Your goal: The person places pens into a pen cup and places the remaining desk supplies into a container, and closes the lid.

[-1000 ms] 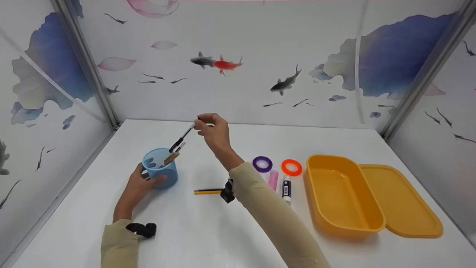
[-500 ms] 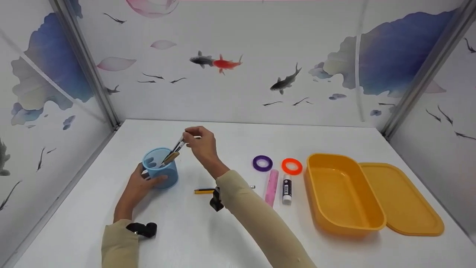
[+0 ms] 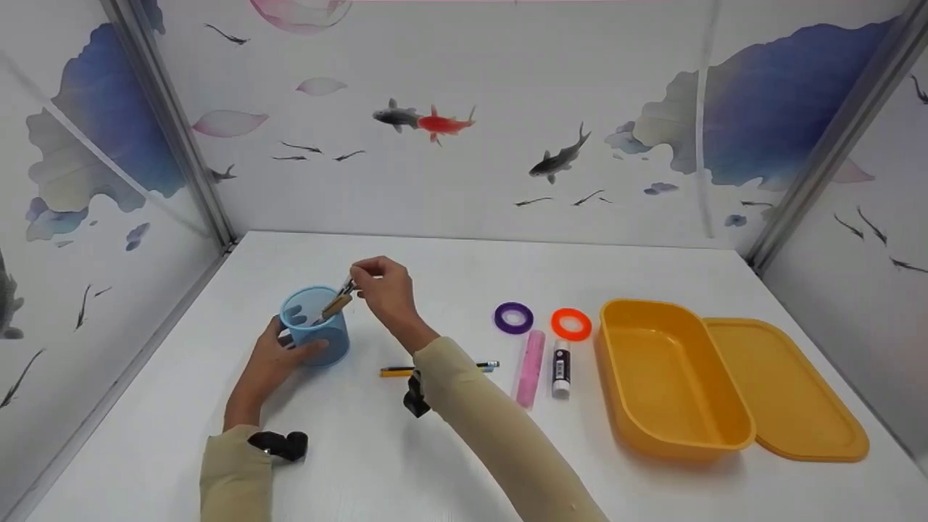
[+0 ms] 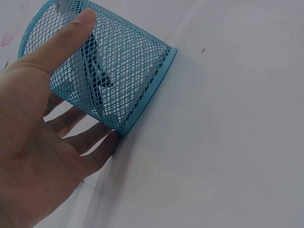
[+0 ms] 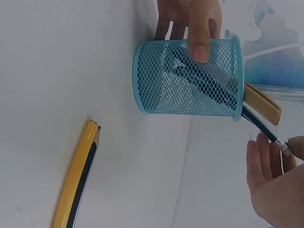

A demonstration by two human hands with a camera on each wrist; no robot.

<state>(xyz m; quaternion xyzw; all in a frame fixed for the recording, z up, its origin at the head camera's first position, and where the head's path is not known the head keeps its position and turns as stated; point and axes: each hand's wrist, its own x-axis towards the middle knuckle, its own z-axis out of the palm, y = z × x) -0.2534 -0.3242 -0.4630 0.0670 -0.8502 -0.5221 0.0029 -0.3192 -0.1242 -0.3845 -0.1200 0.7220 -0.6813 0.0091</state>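
Walls: white panels point(image 3: 464, 58) printed with fish, pink petals and blue leaves; enclosure is formed on the back and both sides, with corners framed by metal posts point(image 3: 170, 116).
Table: white surface point(image 3: 362, 449), back edge set along the back panel; soft shadows are cast under both arms.
Box: yellow, open-topped box point(image 3: 660, 384) is placed at the right of the table.
Lid: flat yellow lid point(image 3: 805, 406) is laid just right of the box, partly hidden by it.
Hands: blue mesh cup point(image 3: 333, 341), upright at the table's left, is gripped around its side by the left hand point(image 3: 275, 366); upper end of a slim dark pen point(image 5: 259, 123) is pinched by the right hand point(image 3: 388, 293) at the cup's mouth.
Sticks: pink stick point(image 3: 531, 370) and glue stick point(image 3: 561, 370) are laid near the box; yellow pencil point(image 5: 73, 175) and dark pencil point(image 5: 84, 175) are laid side by side, partly covered by the right sleeve in the head view.
Rings: purple ring point(image 3: 500, 319) and orange ring point(image 3: 557, 324) are laid flat, apart.
Tan piece: tan piece point(image 5: 262, 105) is leaned out over the cup's rim.
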